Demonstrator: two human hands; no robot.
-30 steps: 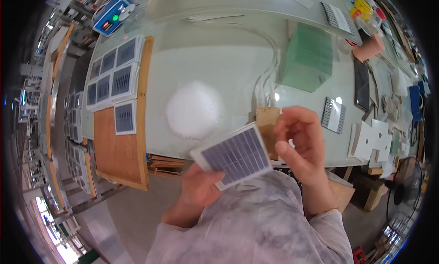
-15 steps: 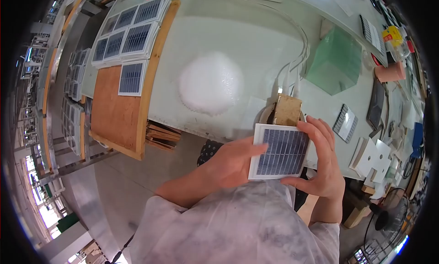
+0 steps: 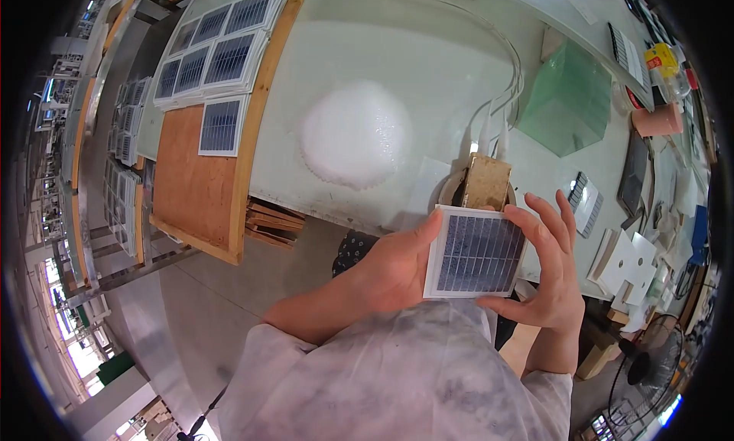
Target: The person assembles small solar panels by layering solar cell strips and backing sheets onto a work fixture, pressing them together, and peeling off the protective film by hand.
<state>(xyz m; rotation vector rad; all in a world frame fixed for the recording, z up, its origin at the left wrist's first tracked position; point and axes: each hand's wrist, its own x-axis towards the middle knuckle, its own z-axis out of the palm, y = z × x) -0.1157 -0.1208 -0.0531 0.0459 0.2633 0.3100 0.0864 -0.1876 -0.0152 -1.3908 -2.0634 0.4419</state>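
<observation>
A small solar panel [image 3: 480,254] with a white frame is held close to my body at the table's front edge, its blue cell face toward me. My left hand [image 3: 397,265] grips its left edge, thumb along the upper left side. On the right side, my right hand [image 3: 552,269] spans the panel, with the index finger at the top right corner and the thumb at the bottom edge; its other fingers are raised and spread. Just beyond the panel is a brownish block [image 3: 486,183] with white cables [image 3: 489,131] running from it.
A wooden tray [image 3: 264,128] at left carries stacked solar panels [image 3: 229,59]. White foamy material [image 3: 355,135] lies mid-table. At right are a green translucent block [image 3: 567,97], a pink roll [image 3: 657,121], white plates [image 3: 623,261] and a fan [image 3: 650,364].
My left thumb has moved from over the panel's face to its upper left edge. Some right-hand fingers have lifted and spread. The panel appears slightly further right.
</observation>
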